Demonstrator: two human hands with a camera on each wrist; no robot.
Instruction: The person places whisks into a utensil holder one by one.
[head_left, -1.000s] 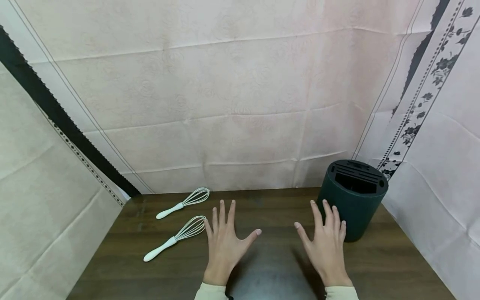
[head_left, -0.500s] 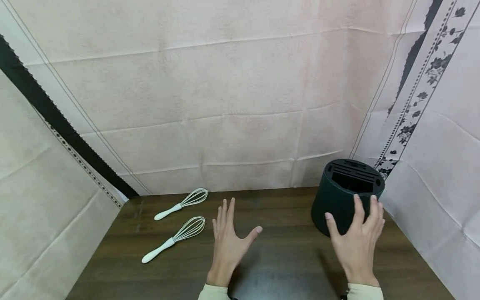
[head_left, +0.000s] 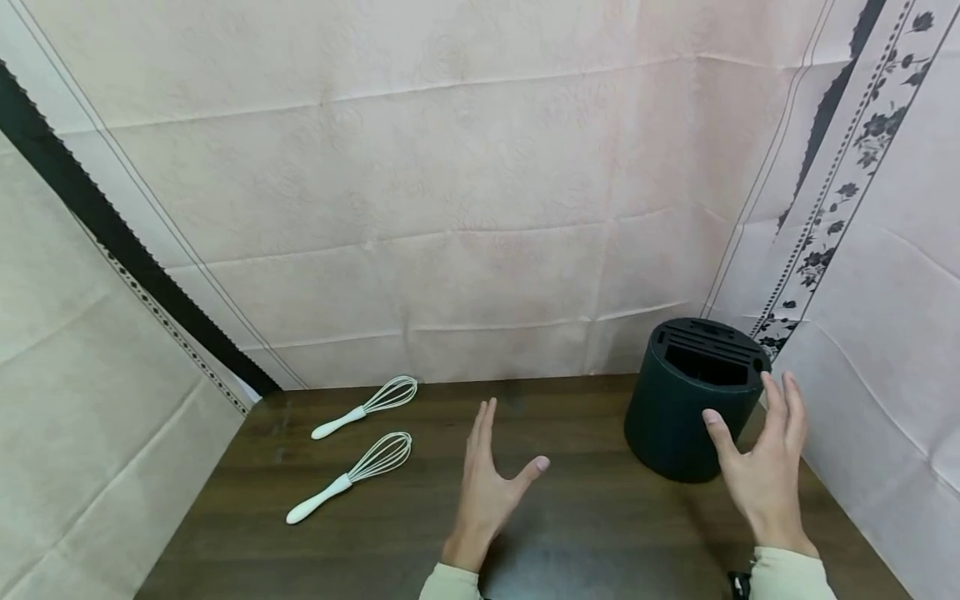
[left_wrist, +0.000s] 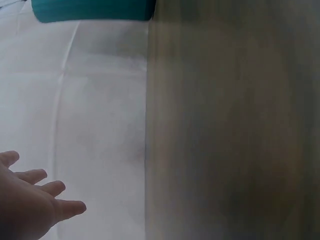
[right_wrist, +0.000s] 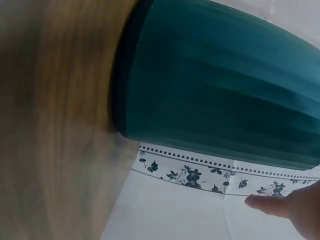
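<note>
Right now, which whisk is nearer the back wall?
The upper whisk in the head view, its wire end at the back edge of the table; the other whisk lies closer to the front.

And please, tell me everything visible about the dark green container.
The dark green container is a rounded, upright body, plastic-looking. Its top has a large rectangular opening, narrow slots and small holes. It stands on the wood-look table, to the person's right. The right hand is beside it; contact is unclear.

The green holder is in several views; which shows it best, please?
The head view: nearly all the green holder shows, slotted top included. The right wrist shows its side, cropped; the left wrist, only a piece.
</note>
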